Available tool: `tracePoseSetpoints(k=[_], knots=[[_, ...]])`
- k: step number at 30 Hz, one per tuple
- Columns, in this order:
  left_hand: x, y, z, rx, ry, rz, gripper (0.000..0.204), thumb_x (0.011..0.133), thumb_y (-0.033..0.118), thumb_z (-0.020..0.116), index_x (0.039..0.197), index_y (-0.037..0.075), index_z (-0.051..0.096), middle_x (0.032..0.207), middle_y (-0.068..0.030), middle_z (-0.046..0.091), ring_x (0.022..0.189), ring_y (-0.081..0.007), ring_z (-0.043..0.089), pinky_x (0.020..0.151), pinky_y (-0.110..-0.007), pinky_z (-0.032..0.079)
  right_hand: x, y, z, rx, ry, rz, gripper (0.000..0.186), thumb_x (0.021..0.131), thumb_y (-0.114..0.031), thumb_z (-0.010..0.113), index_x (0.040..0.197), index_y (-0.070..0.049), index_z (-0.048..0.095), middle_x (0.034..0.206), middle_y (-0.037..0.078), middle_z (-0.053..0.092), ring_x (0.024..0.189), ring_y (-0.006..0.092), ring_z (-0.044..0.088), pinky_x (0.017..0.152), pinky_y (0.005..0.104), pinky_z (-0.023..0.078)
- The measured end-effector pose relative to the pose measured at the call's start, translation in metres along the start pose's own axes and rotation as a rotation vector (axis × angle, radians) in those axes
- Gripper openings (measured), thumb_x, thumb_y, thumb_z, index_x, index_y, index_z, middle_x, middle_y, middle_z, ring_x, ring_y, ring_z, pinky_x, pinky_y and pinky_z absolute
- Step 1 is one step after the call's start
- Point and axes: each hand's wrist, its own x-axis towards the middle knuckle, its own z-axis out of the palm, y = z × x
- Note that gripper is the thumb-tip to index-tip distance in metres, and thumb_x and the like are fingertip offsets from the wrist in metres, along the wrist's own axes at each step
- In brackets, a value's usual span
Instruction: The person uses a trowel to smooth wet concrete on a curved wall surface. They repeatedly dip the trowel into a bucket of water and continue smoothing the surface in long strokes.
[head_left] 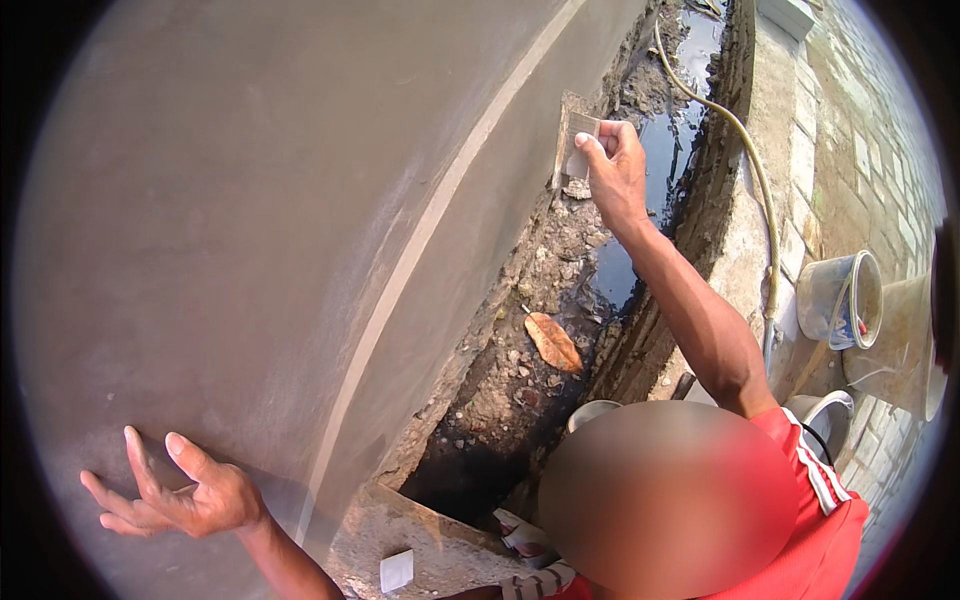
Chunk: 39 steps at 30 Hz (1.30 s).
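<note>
My right hand [618, 175] reaches far along the base of a grey plastered wall [230, 200]. Between its thumb and fingers it pinches a small flat rectangular piece [580, 135], greyish, at the wall's lower edge; its material is unclear. At the lower left, my left hand [190, 495] is open, fingers apart, with nothing in it. It is in front of the wall, and whether it touches the surface I cannot tell. A pale straight band [425, 230] runs along the wall between my two hands.
Beside the wall runs a ditch with dark water [655, 165], rubble [490, 395] and a dry brown leaf [553, 342]. A hose [755, 160] lies along its concrete edge. Buckets [825, 300] stand on the paving at right. A small white piece [396, 571] lies on a ledge below.
</note>
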Motion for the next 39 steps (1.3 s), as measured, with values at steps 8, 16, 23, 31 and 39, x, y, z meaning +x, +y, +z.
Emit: tracePoseSetpoints(k=[8, 16, 23, 31, 39], knots=[[-0.003, -0.001, -0.003, -0.001, -0.044, -0.011, 0.027, 0.091, 0.013, 0.068, 0.117, 0.011, 0.061, 0.121, 0.0014, 0.072, 0.144, -0.0373, 0.041, 0.119, -0.066, 0.009, -0.140, 0.020, 0.018, -0.010, -0.463, 0.141, 0.027, 0.096, -0.015, 0.069, 0.110, 0.001, 0.051, 0.095, 0.012, 0.066, 0.086, 0.0153, 0.066, 0.079, 0.0329, 0.056], [-0.003, 0.006, -0.005, -0.063, -0.094, -0.064, 0.033, 0.090, 0.015, 0.069, 0.122, 0.010, 0.062, 0.127, 0.0037, 0.069, 0.149, -0.0307, 0.033, 0.120, -0.067, 0.004, -0.094, -0.059, 0.060, 0.095, -0.301, -0.167, 0.028, 0.097, -0.010, 0.068, 0.111, 0.002, 0.047, 0.093, 0.011, 0.063, 0.081, 0.0139, 0.065, 0.071, 0.0288, 0.057], [0.000, 0.004, -0.028, -0.145, -0.216, -0.082, 0.041, 0.086, 0.012, 0.068, 0.126, 0.011, 0.065, 0.150, -0.0159, 0.048, 0.152, -0.0321, 0.026, 0.122, -0.064, 0.003, -0.215, 0.012, 0.045, -0.147, -0.637, -0.063, 0.034, 0.095, -0.013, 0.070, 0.114, 0.004, 0.048, 0.085, 0.016, 0.060, 0.075, 0.0207, 0.063, 0.067, 0.0362, 0.054], [-0.001, 0.001, -0.047, -0.243, -0.252, -0.091, 0.044, 0.083, 0.007, 0.065, 0.127, 0.011, 0.065, 0.151, -0.0193, 0.045, 0.150, -0.0351, 0.031, 0.124, -0.062, 0.009, -0.129, -0.066, 0.074, 0.022, -0.297, -0.336, 0.030, 0.095, -0.009, 0.070, 0.112, 0.003, 0.049, 0.087, 0.010, 0.062, 0.075, 0.0146, 0.063, 0.068, 0.0303, 0.055], [-0.005, -0.006, -0.051, -0.253, -0.294, -0.067, 0.042, 0.082, 0.005, 0.065, 0.124, 0.010, 0.066, 0.146, -0.0173, 0.052, 0.148, -0.0354, 0.034, 0.124, -0.062, 0.012, -0.216, 0.000, 0.052, -0.218, -0.576, -0.192, 0.033, 0.093, -0.010, 0.071, 0.113, 0.004, 0.049, 0.089, 0.017, 0.058, 0.075, 0.0227, 0.063, 0.065, 0.0372, 0.052]])
